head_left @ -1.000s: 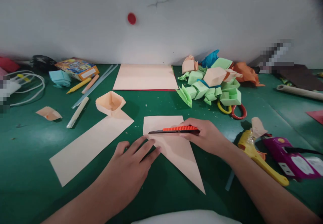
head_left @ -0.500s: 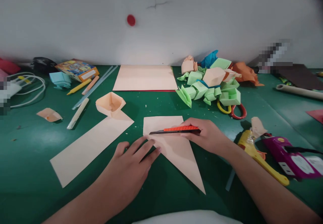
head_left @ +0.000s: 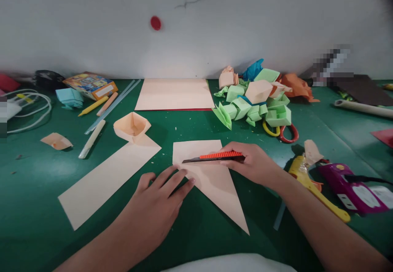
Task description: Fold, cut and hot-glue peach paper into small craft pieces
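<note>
A folded sheet of peach paper (head_left: 215, 182) lies on the green table, its long point aimed toward me. My left hand (head_left: 162, 198) rests with fingers spread, the fingertips touching the paper's left edge. In my right hand (head_left: 251, 161) is an orange and black utility knife (head_left: 215, 157), held sideways over the upper part of the paper. Its blade points left, with the tip near the left edge, close to my left fingertips. To the left lies a peach paper strip (head_left: 104, 186), with a small folded peach paper box (head_left: 132, 127) at its upper end.
Flat peach sheets (head_left: 175, 95) lie against the wall. Crumpled and folded papers (head_left: 245, 108) are heaped right of them, beside scissors (head_left: 288, 133). A yellow glue gun (head_left: 319, 194) and a purple power strip (head_left: 350, 186) sit at right. Crayons (head_left: 93, 105) and a box (head_left: 90, 84) lie at left.
The whole view has shifted slightly. Both hands, the utility knife and the paper keep nearly the same positions relative to one another.
</note>
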`<state>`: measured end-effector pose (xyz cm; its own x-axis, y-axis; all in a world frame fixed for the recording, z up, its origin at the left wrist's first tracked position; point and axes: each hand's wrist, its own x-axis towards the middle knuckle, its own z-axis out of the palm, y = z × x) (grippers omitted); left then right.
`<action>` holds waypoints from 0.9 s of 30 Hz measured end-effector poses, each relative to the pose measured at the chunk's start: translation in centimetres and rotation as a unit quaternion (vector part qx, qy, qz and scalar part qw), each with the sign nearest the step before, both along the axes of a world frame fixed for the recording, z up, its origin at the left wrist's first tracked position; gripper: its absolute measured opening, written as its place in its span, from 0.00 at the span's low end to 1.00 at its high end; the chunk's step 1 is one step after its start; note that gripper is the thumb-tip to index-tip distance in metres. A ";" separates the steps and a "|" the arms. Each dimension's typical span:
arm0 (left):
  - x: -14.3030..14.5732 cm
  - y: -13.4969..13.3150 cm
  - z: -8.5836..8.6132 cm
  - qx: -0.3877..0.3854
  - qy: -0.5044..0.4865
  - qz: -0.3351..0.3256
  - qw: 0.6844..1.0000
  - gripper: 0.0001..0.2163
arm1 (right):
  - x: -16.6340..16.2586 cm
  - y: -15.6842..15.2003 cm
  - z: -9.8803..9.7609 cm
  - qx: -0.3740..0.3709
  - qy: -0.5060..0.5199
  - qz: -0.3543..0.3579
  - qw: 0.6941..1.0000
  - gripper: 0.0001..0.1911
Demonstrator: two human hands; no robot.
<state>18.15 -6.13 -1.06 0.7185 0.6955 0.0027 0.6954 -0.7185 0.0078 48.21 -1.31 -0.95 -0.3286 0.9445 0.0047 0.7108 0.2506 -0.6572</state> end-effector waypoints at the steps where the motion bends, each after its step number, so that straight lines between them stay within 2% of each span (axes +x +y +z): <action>1: 0.0 0.0 0.0 0.000 0.000 0.000 1.000 0.24 | 0.0 0.0 0.0 0.000 -0.001 -0.001 1.000 0.10; 17: -0.1 0.1 0.0 -0.001 -0.008 -0.004 1.000 0.24 | 0.3 -0.1 0.0 -0.018 -0.009 -0.016 1.000 0.13; 27: 0.1 0.2 0.3 -0.015 -0.003 0.003 1.000 0.23 | 0.4 -0.1 0.6 -0.010 0.006 -0.004 1.000 0.11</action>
<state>18.27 -5.98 -0.75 0.7149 0.6991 -0.0134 0.6991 -0.7143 0.0333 48.59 -1.41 -0.40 -0.3203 0.9473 -0.0095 0.7050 0.2317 -0.6703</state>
